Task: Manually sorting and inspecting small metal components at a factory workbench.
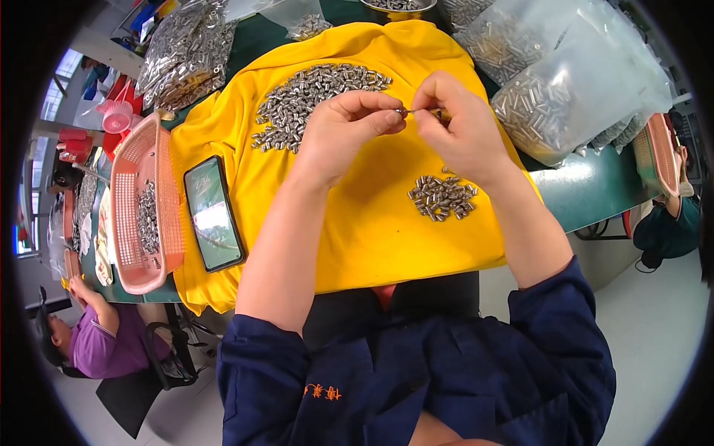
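Note:
Above the yellow cloth [357, 245], my left hand [346, 130] pinches a small metal sleeve [402, 111] between thumb and fingertips. My right hand [461, 130] is closed on a thin pin-like tool [411, 111], whose tip meets the sleeve; most of the tool is hidden by the fingers. Behind my left hand spreads a large pile of small silvery metal sleeves [297, 100]. A smaller pile of similar sleeves [442, 198] lies below my right hand, nearer to me.
A phone [214, 213] and a pink basket [175, 230] with metal parts lie at the left. Bags of metal parts [535, 108] stand at the back right, another bag [186, 56] at the back left. A metal bowl [399, 7] sits behind. Other people sit at both sides.

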